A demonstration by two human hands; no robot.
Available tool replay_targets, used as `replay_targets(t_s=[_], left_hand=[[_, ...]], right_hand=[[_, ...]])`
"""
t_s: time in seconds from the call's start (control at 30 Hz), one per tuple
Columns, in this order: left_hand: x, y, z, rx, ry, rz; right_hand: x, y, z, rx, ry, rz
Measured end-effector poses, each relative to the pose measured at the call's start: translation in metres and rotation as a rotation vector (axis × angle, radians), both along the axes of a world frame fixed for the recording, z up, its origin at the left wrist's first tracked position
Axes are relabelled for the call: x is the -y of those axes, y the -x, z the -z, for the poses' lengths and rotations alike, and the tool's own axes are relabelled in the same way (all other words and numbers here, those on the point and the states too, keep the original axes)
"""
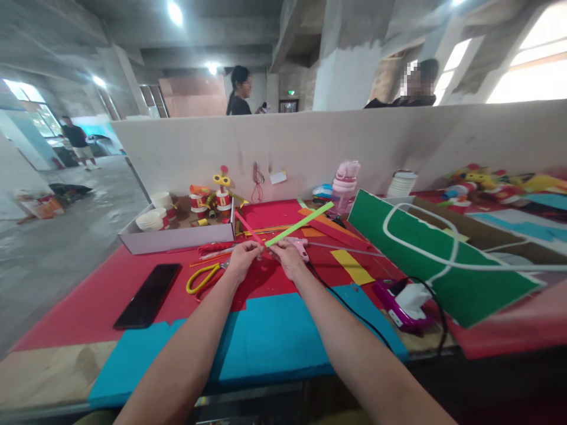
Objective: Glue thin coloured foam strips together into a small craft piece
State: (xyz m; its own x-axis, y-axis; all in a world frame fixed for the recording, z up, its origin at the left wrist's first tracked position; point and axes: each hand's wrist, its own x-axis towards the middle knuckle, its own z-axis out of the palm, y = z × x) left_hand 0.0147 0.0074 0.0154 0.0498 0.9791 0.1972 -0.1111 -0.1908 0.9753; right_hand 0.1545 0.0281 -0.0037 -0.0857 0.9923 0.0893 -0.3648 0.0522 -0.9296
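Observation:
My left hand is pinched at the lower end of a narrow red strip, which looks like paper. A bright green strip slants up to the right from the fingers of my right hand. The two strips meet at my fingertips and form a V; whether they are joined there cannot be made out. Behind my right hand lies a pink glue gun, partly hidden. Scissors with yellow handles rest beside my left wrist.
A black phone lies at left. Behind it, a shallow box holds paper cups and small figures. At right are a yellow paper piece, a purple power strip with cables and a leaning green board. Blue paper covers the front edge.

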Motion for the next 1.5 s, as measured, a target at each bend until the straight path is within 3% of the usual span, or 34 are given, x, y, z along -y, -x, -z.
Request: replay_targets(t_s=[0.67,0.87,0.97,1.1,1.33,1.5], left_hand=[[-0.001,0.004,0.004,0.044,0.006,-0.008],[0.001,0.003,0.002,0.022,0.004,-0.023],[0.004,0.001,0.0,0.036,0.002,0.047],[0.007,-0.006,-0.002,0.085,-0.005,0.136],[0.004,-0.009,-0.002,0.095,0.024,0.006],[0.008,-0.012,0.001,0.074,0.016,0.112]], right_hand=[[0.011,0.002,-0.009,0.116,-0.059,0.051],[0.009,0.003,-0.005,0.242,-0.183,0.155],[0.006,0.004,-0.003,0.29,-0.23,0.257],[0.005,0.005,-0.003,0.237,-0.219,0.321],[0.01,0.009,-0.006,0.16,-0.167,0.294],[0.01,0.008,-0.006,0.138,-0.146,0.362]])
